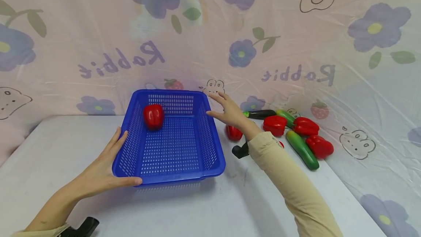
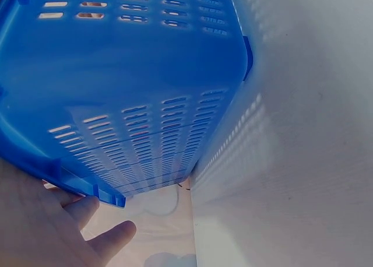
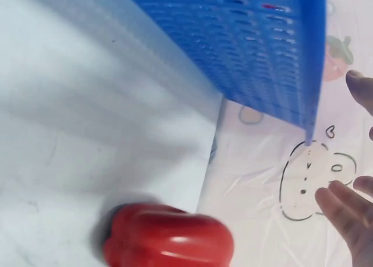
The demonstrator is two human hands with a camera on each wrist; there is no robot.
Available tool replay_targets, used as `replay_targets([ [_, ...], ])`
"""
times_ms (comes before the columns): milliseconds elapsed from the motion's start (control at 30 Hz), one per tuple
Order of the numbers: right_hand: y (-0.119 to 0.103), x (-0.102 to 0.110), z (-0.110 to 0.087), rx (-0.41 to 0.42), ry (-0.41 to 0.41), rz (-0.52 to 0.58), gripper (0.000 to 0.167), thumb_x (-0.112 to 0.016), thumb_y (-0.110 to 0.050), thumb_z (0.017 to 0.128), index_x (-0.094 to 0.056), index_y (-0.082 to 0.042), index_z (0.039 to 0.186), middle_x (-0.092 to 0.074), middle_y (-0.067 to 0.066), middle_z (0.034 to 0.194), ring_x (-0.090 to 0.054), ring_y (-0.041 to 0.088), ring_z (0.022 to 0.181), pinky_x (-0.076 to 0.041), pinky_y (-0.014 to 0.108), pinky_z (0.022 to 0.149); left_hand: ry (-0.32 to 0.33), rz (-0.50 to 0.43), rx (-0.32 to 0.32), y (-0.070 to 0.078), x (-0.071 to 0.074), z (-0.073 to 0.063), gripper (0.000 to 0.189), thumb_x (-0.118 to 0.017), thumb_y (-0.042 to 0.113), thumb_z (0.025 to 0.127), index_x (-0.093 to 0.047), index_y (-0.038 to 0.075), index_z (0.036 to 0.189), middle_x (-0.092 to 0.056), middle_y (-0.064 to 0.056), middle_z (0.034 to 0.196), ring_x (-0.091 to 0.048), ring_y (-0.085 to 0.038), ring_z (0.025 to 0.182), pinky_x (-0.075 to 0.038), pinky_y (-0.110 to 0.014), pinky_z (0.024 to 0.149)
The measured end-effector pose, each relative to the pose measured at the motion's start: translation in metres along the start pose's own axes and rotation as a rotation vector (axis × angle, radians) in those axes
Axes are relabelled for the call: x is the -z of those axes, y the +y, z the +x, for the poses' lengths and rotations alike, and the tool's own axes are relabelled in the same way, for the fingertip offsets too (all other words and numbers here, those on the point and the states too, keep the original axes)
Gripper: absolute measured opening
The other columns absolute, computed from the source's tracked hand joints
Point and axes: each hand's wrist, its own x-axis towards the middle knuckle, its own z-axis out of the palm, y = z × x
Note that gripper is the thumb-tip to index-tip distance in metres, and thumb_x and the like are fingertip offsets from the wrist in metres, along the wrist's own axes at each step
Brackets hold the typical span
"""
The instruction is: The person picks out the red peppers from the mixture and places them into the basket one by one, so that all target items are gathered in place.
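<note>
A blue plastic basket (image 1: pixel 171 145) with slotted walls stands on the white table, one red bell pepper (image 1: pixel 153 116) lying inside at its back left. My left hand (image 1: pixel 106 167) rests against the basket's front left corner, thumb along the front rim and fingers extended along the left side. In the left wrist view those fingers (image 2: pixel 111 239) reach out past the rim. Over by the right rim, my right hand (image 1: pixel 230 111) has its fingers spread and holds nothing. Another red bell pepper (image 3: pixel 172 236) lies on the table below it, partly hidden by the arm in the head view.
On the table's right lie several more red bell peppers (image 1: pixel 319 146), a green cucumber (image 1: pixel 302 150), a second green vegetable (image 1: pixel 285 117) partly covered, and a dark eggplant (image 1: pixel 261 114). A printed curtain (image 1: pixel 197 36) hangs behind the table (image 1: pixel 184 215).
</note>
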Motion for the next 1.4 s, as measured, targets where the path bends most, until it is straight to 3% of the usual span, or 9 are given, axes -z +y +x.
replay_targets([
  [100,0.007,-0.002,-0.004,-0.020,0.007,-0.005,0.071,-0.065,-0.041,0.089,-0.035,-0.018,0.150,-0.021,0.021,0.157,-0.023,0.040,0.144,-0.026,0.062,0.112,0.003,0.001,0.001,0.000,-0.001,0.000,0.126,-0.084,0.038,0.066,0.002,0.017,0.155,0.013,-0.012,0.161,-0.006,-0.057,0.140,-0.023,-0.083,0.090],
  [500,0.027,-0.011,-0.015,-0.042,0.036,-0.017,0.066,-0.063,-0.037,0.091,-0.038,-0.016,0.148,-0.025,0.021,0.156,-0.025,0.041,0.143,-0.028,0.062,0.111,0.002,0.000,0.018,-0.002,-0.003,-0.002,0.126,-0.084,0.038,0.066,0.004,0.020,0.155,0.016,-0.009,0.161,-0.005,-0.056,0.141,-0.023,-0.082,0.090],
  [933,0.043,-0.016,-0.026,-0.136,0.017,-0.060,0.068,-0.066,-0.036,0.089,-0.037,-0.019,0.149,-0.024,0.019,0.157,-0.025,0.042,0.143,-0.027,0.064,0.110,0.002,-0.006,0.016,-0.003,-0.003,-0.002,0.126,-0.083,0.038,0.066,0.004,0.019,0.155,0.015,-0.010,0.161,-0.006,-0.057,0.140,-0.023,-0.082,0.091],
  [1400,0.065,-0.023,-0.040,-0.181,0.017,-0.018,0.068,-0.070,-0.031,0.086,-0.041,-0.020,0.147,-0.023,0.019,0.156,-0.023,0.044,0.142,-0.039,0.062,0.102,-0.002,-0.003,0.020,-0.003,-0.003,-0.001,0.126,-0.083,0.039,0.067,0.004,0.020,0.155,0.016,-0.009,0.161,-0.005,-0.056,0.141,-0.022,-0.082,0.091],
])
